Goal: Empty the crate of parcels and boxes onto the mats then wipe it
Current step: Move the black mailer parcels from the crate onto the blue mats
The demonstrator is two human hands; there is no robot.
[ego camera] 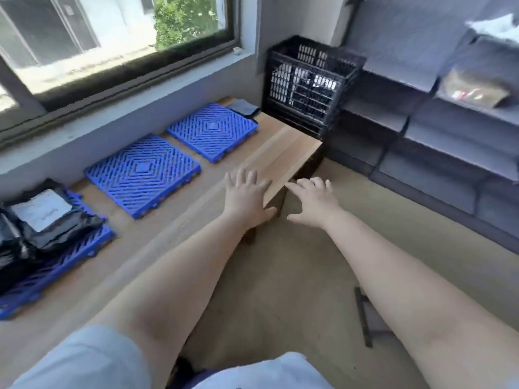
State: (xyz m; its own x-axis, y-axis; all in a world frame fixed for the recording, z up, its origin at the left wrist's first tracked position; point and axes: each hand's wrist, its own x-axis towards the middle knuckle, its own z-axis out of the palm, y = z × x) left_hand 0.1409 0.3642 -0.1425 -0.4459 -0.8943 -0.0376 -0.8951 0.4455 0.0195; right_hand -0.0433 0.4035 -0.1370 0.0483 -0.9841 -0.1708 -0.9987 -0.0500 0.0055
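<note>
A black slatted crate (310,85) stands at the far end of the wooden table (283,147), with dark parcels showing through its side. Three blue grid mats lie along the window side: a far mat (212,130), a middle mat (141,174), and a near mat (56,273) bearing black parcels (42,217) with a white label. A dark folded cloth (243,107) lies by the crate. My left hand (247,197) stretches out over the table's edge, fingers spread, holding nothing. My right hand (314,203) reaches forward beside the table, fingers spread and empty.
Grey shelving (438,141) fills the right side, with a brown packet (474,89) on an upper shelf. A window (112,37) runs along the wall behind the mats. A dark metal frame (365,315) lies on the beige floor.
</note>
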